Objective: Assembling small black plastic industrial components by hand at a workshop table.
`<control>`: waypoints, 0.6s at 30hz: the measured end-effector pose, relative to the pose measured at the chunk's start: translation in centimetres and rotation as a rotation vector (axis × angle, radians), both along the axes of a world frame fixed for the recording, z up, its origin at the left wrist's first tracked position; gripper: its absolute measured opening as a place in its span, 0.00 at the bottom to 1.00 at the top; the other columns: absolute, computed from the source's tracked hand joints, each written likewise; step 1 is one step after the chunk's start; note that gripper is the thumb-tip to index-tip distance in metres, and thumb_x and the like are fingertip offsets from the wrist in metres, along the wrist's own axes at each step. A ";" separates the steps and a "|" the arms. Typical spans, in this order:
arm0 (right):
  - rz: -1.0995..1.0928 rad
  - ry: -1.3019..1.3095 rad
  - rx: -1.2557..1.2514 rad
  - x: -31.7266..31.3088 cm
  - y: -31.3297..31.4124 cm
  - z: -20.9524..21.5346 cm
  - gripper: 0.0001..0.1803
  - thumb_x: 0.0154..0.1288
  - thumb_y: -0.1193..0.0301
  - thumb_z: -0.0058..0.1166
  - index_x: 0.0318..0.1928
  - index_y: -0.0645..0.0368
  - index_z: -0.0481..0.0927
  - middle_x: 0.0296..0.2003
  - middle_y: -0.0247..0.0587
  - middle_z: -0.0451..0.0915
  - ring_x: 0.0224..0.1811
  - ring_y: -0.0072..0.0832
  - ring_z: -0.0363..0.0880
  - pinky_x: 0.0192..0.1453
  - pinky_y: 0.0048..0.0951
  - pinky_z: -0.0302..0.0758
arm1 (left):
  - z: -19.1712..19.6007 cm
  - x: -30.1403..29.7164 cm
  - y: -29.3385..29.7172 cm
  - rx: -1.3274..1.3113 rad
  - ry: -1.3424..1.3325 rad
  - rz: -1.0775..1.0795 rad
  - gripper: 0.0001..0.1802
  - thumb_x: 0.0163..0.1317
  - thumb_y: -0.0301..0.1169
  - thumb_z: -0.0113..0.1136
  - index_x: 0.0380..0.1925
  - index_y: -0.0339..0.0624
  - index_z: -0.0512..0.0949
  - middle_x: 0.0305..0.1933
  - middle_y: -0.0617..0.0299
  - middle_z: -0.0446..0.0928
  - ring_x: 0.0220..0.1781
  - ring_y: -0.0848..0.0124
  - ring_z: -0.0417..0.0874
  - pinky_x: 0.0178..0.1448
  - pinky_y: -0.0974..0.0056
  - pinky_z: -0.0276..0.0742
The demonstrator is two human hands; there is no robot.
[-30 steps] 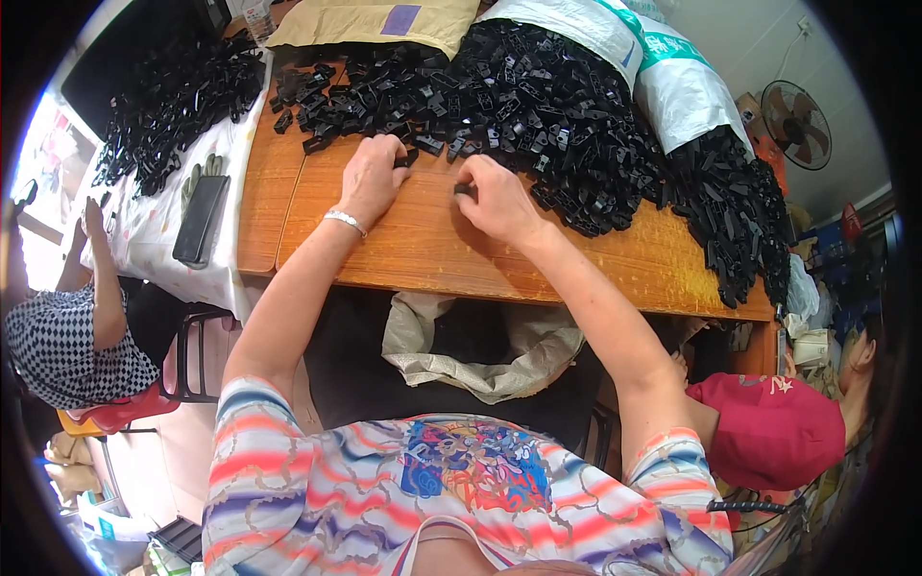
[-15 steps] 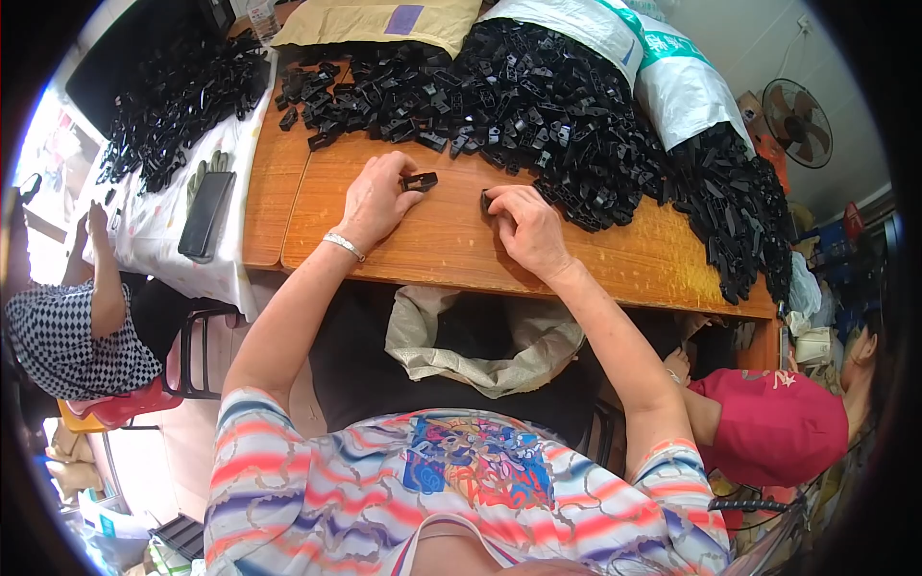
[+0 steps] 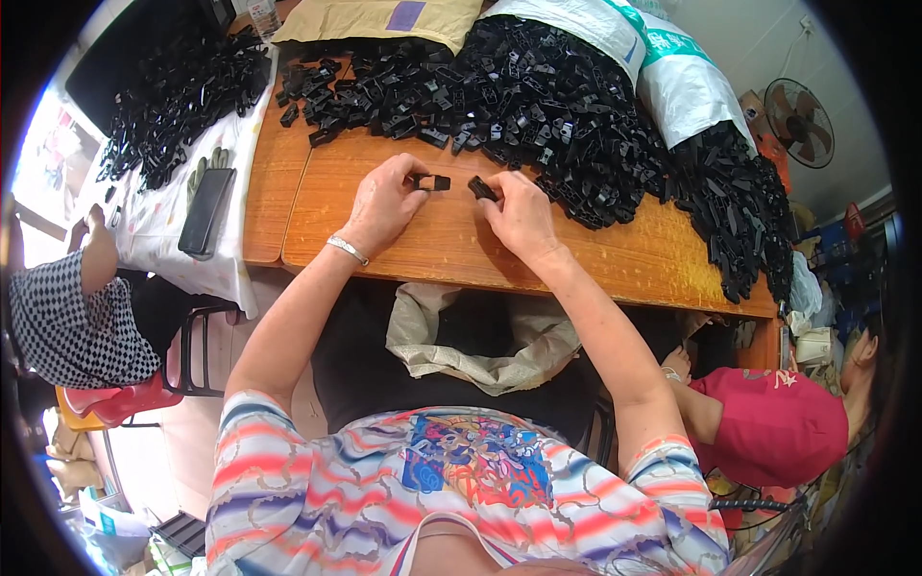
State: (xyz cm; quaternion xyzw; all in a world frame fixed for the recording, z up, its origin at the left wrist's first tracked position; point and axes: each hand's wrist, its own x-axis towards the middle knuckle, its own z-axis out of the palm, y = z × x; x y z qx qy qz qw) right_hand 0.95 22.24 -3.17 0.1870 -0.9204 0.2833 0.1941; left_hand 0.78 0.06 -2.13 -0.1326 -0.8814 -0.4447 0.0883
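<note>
Between thumb and fingers, my left hand (image 3: 389, 200) pinches a black plastic frame piece (image 3: 438, 182), its open end toward the right. A smaller black plastic piece (image 3: 482, 188) is gripped by my right hand (image 3: 520, 217), a short gap away from the first. Both hands are just above the wooden table (image 3: 384, 254). Beyond them spreads a large heap of similar black plastic parts (image 3: 538, 106), and a second heap of narrower black pieces (image 3: 735, 216) lies to the right.
An open woven sack (image 3: 413, 350) sits at my lap below the table edge. Bags (image 3: 687, 82) stand behind the heaps. At left, a cloth-covered table (image 3: 158, 226) bears more black parts (image 3: 187, 106) and a dark flat case (image 3: 206, 213). People sit on both sides.
My right hand has shifted slightly left, bringing its piece nearer and more into view. The piece in my left hand reaches a little further right. The person at left has moved an arm.
</note>
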 end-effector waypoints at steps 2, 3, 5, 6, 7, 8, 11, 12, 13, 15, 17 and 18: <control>0.119 0.006 -0.173 0.8 -1.1 1.8 0.12 0.56 0.79 0.63 0.43 0.62 0.81 0.34 0.41 0.78 0.29 0.30 0.82 0.33 0.28 0.78 | 0.2 0.3 0.0 0.074 -0.046 -0.016 0.13 0.53 0.25 0.66 0.40 0.38 0.77 0.36 0.57 0.78 0.37 0.64 0.80 0.45 0.62 0.78; 0.123 0.003 -0.172 1.1 -1.6 2.4 0.12 0.56 0.79 0.63 0.43 0.62 0.81 0.34 0.41 0.78 0.29 0.30 0.82 0.33 0.28 0.78 | 0.1 0.4 0.0 0.148 -0.091 -0.037 0.13 0.54 0.24 0.66 0.40 0.37 0.76 0.35 0.58 0.78 0.35 0.69 0.81 0.43 0.65 0.78; 0.230 -0.035 -0.223 1.6 -2.4 3.2 0.12 0.55 0.80 0.61 0.42 0.60 0.80 0.37 0.43 0.77 0.32 0.39 0.81 0.36 0.35 0.78 | -0.3 0.3 0.2 0.230 -0.137 -0.081 0.13 0.55 0.23 0.66 0.40 0.36 0.76 0.36 0.60 0.79 0.35 0.73 0.80 0.42 0.68 0.78; 0.235 0.023 -0.185 1.5 -2.6 3.0 0.13 0.54 0.81 0.61 0.42 0.60 0.81 0.36 0.42 0.77 0.33 0.40 0.81 0.36 0.36 0.78 | -0.4 0.3 0.3 0.311 -0.183 -0.123 0.13 0.56 0.22 0.66 0.41 0.36 0.76 0.36 0.61 0.79 0.35 0.78 0.79 0.42 0.70 0.77; 0.230 0.025 -0.184 1.4 -2.5 2.8 0.13 0.54 0.81 0.61 0.42 0.60 0.81 0.36 0.42 0.77 0.33 0.40 0.81 0.36 0.36 0.78 | 0.2 0.5 0.6 0.311 -0.183 -0.128 0.13 0.56 0.22 0.66 0.41 0.36 0.76 0.36 0.61 0.79 0.35 0.78 0.79 0.42 0.70 0.77; 0.245 0.061 -0.166 1.3 -2.4 2.7 0.13 0.53 0.81 0.61 0.41 0.60 0.81 0.36 0.42 0.77 0.33 0.40 0.81 0.37 0.37 0.78 | 0.9 0.9 1.0 0.337 -0.241 -0.159 0.13 0.57 0.21 0.66 0.42 0.35 0.75 0.37 0.62 0.80 0.37 0.79 0.79 0.43 0.72 0.77; 0.275 0.100 -0.141 1.5 -2.3 2.9 0.14 0.52 0.82 0.62 0.41 0.60 0.81 0.37 0.42 0.77 0.34 0.41 0.81 0.37 0.37 0.79 | 0.9 1.0 0.8 0.400 -0.298 -0.221 0.14 0.59 0.20 0.65 0.44 0.34 0.75 0.38 0.63 0.81 0.39 0.81 0.80 0.44 0.74 0.77; 0.287 0.103 -0.132 1.6 -2.3 2.9 0.14 0.51 0.82 0.62 0.41 0.60 0.81 0.37 0.42 0.77 0.35 0.42 0.81 0.37 0.37 0.79 | 0.7 1.0 0.6 0.438 -0.298 -0.254 0.14 0.59 0.20 0.64 0.45 0.33 0.74 0.39 0.63 0.80 0.39 0.81 0.80 0.45 0.74 0.78; 0.284 0.102 -0.132 1.7 -2.2 2.9 0.14 0.51 0.82 0.62 0.41 0.60 0.81 0.37 0.42 0.77 0.35 0.42 0.81 0.37 0.37 0.79 | 0.8 1.1 0.7 0.438 -0.299 -0.258 0.14 0.59 0.20 0.64 0.45 0.33 0.74 0.39 0.63 0.80 0.39 0.81 0.80 0.45 0.74 0.78; 0.307 0.102 -0.113 1.8 -1.9 2.9 0.16 0.50 0.83 0.62 0.42 0.60 0.82 0.37 0.43 0.77 0.34 0.41 0.81 0.37 0.37 0.79 | 1.1 1.6 0.8 0.504 -0.343 -0.288 0.14 0.59 0.21 0.65 0.44 0.33 0.74 0.38 0.63 0.81 0.41 0.79 0.81 0.46 0.74 0.78; 0.299 -0.002 -0.130 2.0 -2.0 3.2 0.15 0.50 0.83 0.63 0.42 0.61 0.81 0.37 0.42 0.78 0.34 0.39 0.82 0.37 0.35 0.79 | 0.9 1.7 0.7 0.578 -0.397 -0.271 0.13 0.60 0.21 0.65 0.43 0.33 0.75 0.39 0.62 0.81 0.41 0.79 0.81 0.46 0.73 0.78; 0.290 -0.107 -0.147 2.0 -2.0 3.4 0.15 0.51 0.82 0.63 0.42 0.62 0.81 0.37 0.42 0.79 0.35 0.36 0.82 0.38 0.33 0.79 | 0.7 1.7 0.6 0.652 -0.452 -0.254 0.12 0.60 0.21 0.65 0.43 0.32 0.75 0.39 0.62 0.81 0.41 0.79 0.81 0.45 0.73 0.78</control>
